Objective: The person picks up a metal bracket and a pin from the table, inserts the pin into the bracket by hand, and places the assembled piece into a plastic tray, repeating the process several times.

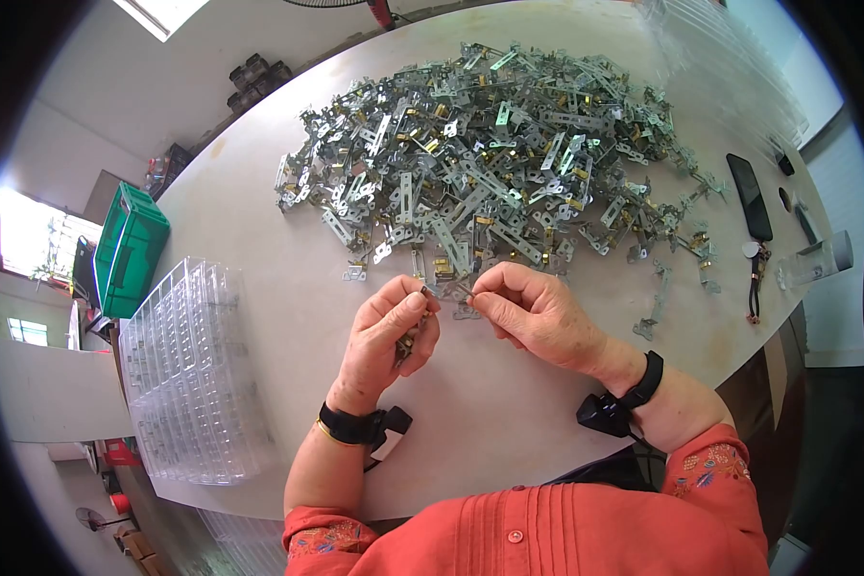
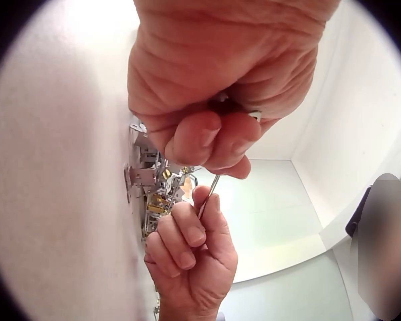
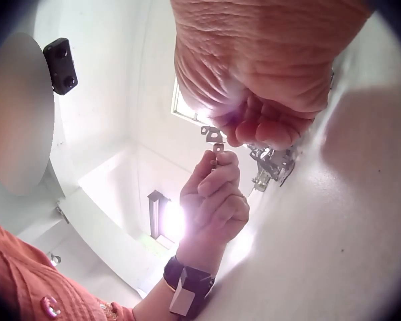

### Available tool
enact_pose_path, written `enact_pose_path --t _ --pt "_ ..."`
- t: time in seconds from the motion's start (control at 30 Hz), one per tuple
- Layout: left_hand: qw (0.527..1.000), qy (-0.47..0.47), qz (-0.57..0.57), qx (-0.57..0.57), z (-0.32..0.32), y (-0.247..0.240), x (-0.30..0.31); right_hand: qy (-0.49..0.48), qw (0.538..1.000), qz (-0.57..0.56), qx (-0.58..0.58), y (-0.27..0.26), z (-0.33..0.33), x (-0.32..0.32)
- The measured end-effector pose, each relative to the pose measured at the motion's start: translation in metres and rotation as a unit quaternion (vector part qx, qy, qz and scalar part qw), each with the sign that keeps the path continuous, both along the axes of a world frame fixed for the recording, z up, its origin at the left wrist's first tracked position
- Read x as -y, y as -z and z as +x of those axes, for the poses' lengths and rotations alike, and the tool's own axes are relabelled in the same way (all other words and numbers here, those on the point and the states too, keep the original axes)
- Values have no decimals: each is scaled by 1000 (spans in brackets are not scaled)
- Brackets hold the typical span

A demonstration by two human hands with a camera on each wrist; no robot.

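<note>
The left hand (image 1: 386, 331) is curling its fingers round small metal parts (image 1: 406, 348), while the right hand (image 1: 542, 317) is pinching a slim metal piece (image 2: 214, 184) — shiny and narrow — between thumb and forefinger. Just beyond, flat, perforated silvery brackets (image 1: 490, 154) with brassy bits are heaping jaggedly over the smooth, pale tabletop (image 1: 499, 427). Clear plastic trays (image 1: 190, 403) are standing to the left.

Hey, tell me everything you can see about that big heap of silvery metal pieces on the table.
The large, loose heap of silvery metal pieces rests on the off-white, smooth-looking table. It mixes flat, strip-like plates, many pierced with holes, with small yellow, brass-looking parts. They lie jumbled at all angles, thinning into stragglers towards the right. The left hand and right hand are at its near edge; whether they touch it is unclear.
</note>
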State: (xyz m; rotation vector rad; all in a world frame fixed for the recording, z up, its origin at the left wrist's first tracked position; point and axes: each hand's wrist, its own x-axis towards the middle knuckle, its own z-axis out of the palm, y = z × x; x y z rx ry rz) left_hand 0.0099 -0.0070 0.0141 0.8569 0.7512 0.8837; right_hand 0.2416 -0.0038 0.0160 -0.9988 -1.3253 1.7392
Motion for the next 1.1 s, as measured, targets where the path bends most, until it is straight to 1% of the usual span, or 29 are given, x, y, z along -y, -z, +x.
enact_pose_path --t 0.2,0.3,0.4,0.47,0.53,0.6,0.67,0.73,0.8,0.83,0.97,1.03,1.07,1.1 --pt "999 6 30 -35 1 1 1 -5 1000 0 3 1 1 0" --pt "997 -10 52 -63 3 0 2 -3 1000 4 6 4 1 0" --pt "996 -2 50 -76 3 0 2 -1 1000 11 12 5 0 0" --pt "991 16 61 -115 6 -1 4 1 1000 17 11 4 1 0" --pt "991 21 60 -121 6 -3 4 -12 999 -33 -28 1 1 -1" --pt "990 26 58 -128 4 -3 4 -20 999 -39 -30 3 2 -2" --pt "989 65 53 -118 0 -2 3 -27 998 -46 -32 5 3 -3" --pt "988 72 50 -129 2 -3 4 -33 995 -76 -65 5 4 -4" --pt "986 78 46 -140 3 -5 5 -40 994 -85 -60 5 4 -4" --pt "984 96 46 -140 3 -5 5 -47 993 -95 -55 5 4 -4" --pt "978 134 48 -153 4 -9 6 -57 994 -82 -34 12 4 -4" --pt "976 142 48 -158 6 -11 7 -76 996 -52 -14 10 6 -4" --pt "974 150 48 -162 6 -11 7 -76 996 -52 -14 10 5 -4" --pt "974 150 48 -162 6 -11 8 -62 998 -28 -13 11 3 -3"
